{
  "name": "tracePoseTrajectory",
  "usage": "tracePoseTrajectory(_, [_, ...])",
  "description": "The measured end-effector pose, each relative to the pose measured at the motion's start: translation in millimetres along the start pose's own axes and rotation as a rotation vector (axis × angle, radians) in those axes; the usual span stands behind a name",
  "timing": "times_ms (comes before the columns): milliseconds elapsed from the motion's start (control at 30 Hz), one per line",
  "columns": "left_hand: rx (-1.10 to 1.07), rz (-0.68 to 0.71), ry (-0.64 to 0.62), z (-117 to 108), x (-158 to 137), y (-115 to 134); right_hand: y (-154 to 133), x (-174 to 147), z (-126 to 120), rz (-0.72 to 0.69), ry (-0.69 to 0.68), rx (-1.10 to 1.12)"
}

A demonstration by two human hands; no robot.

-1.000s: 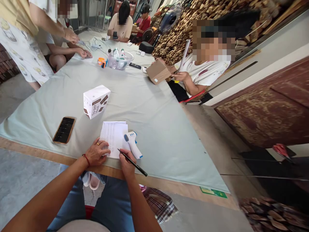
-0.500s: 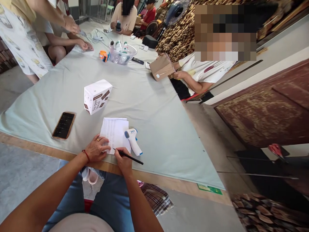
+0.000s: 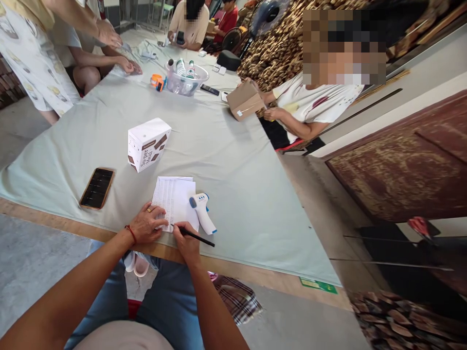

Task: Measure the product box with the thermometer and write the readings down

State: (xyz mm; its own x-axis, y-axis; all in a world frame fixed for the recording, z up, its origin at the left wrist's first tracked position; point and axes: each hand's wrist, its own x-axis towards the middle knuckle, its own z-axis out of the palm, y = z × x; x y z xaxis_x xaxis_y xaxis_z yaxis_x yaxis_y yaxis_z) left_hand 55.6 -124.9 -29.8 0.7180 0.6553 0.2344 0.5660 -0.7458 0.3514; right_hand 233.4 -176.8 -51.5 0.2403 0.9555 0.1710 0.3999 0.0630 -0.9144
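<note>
My right hand (image 3: 187,238) is closed around a black pen (image 3: 199,237), its tip at the lower part of a sheet of paper (image 3: 182,199). The paper carries rows of small print or writing on its left side. With fingers spread, my left hand (image 3: 149,223) lies flat on the sheet's lower left corner. A white and blue infrared thermometer (image 3: 203,212) rests on the right edge of the paper. Beyond the sheet stands a white box (image 3: 149,146) with brown print reading "Super Meal". A phone (image 3: 97,188) in an orange-brown case lies left of my left hand.
Farther back on the cloth-covered table (image 3: 241,194) are a clear plastic basin (image 3: 204,78) with bottles, an orange and blue tape-like object (image 3: 157,81) and a black device (image 3: 209,90). At right, a person holds a cardboard box (image 3: 245,100). Other people are at the far left and back.
The pen's rear end has shifted slightly. My left hand keeps its place on the paper. The view has moved a little, and the person at the right has shifted slightly.
</note>
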Motion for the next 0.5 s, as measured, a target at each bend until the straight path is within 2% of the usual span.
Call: tracePoseTrajectory(500, [0.009, 0.001, -0.013, -1.4, 0.2, 0.4, 1.2, -0.2, 0.0, -0.015, -0.011, -0.007])
